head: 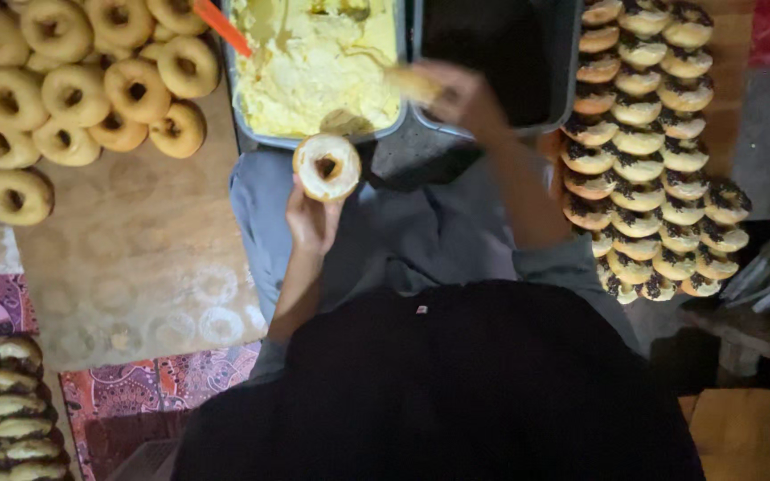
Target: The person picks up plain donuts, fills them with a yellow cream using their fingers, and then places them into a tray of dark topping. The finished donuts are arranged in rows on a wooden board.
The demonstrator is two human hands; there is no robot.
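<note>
My left hand (311, 218) holds a doughnut (326, 166) upright, its face coated with pale cream, just below the cream tray. My right hand (462, 96) grips a spreading tool (410, 82) smeared with cream, over the edge between the two trays. The grey tray (314, 141) is full of yellow-white cream. An orange handle (221, 27) sticks out of its left side. Next to it on the right stands a dark tray (570, 62) whose contents I cannot make out.
Plain ring doughnuts (73, 89) lie heaped on a board (135, 258) at the left. Rows of doughnuts topped with dark sprinkles (648, 151) fill the right side. More filled doughnuts (2, 410) sit at the bottom left on patterned cloth (135, 392).
</note>
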